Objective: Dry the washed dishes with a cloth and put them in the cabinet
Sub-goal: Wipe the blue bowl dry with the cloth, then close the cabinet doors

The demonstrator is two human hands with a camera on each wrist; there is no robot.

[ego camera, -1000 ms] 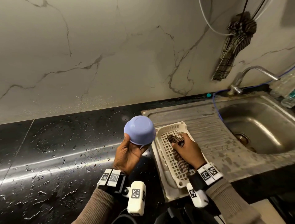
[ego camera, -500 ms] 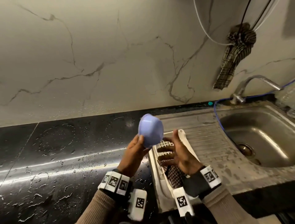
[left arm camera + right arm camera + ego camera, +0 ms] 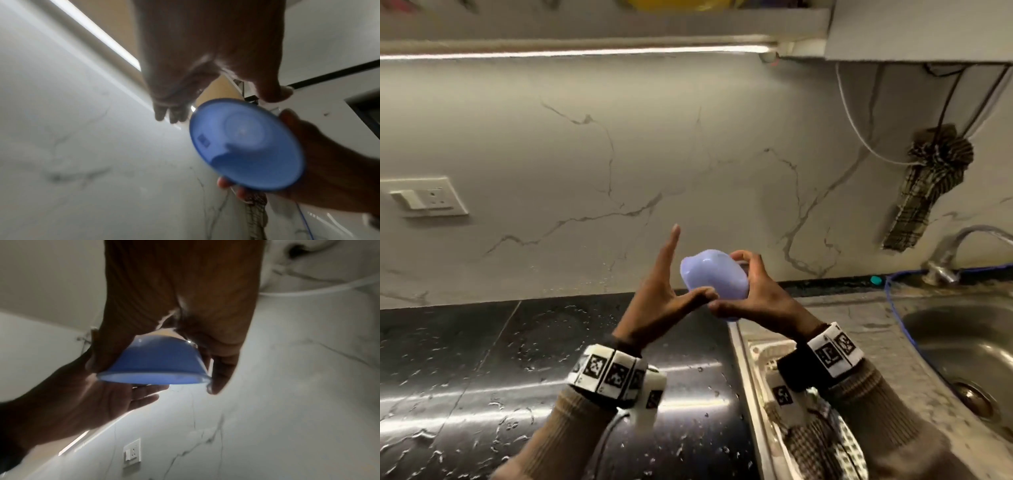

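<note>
Blue bowl (image 3: pixel 714 275) held in the air above the counter edge (image 3: pixel 734 329), gripped by the right hand (image 3: pixel 763 298); left hand (image 3: pixel 659 294) spread, thumb touching it. Checked cloth (image 3: pixel 813 445) in the basket (image 3: pixel 854 452), partly hidden by the right sleeve.

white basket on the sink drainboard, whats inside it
A checked cloth lies inside the white basket. The right forearm crosses over the basket's near end, so the rest of its floor is hidden; no dishes show there.
</note>
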